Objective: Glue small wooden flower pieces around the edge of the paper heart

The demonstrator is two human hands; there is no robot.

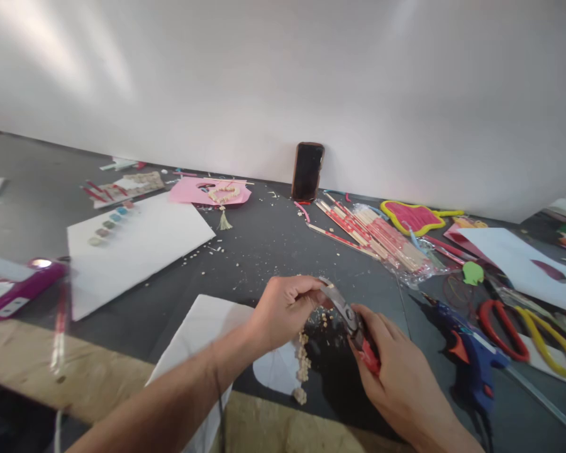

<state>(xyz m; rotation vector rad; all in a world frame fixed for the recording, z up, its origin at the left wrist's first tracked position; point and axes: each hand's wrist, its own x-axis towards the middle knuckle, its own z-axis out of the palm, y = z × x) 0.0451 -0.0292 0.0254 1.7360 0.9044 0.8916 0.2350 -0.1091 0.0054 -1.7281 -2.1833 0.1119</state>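
Note:
My right hand is wrapped round the red handles of a pair of pliers, whose metal jaws point up and left. At those jaws, my left hand pinches something too small to make out; a tiny pale piece shows by the jaw tips. Below my left hand, a row of small beige pieces lies along the edge of a white rounded paper shape on the dark table. A few more beige crumbs lie beneath the pliers.
A phone leans upright against the white wall. To the right are wrapped sticks, a blue glue gun, red-handled scissors and yellow-handled ones. White sheets, pink paper and a purple tool are left.

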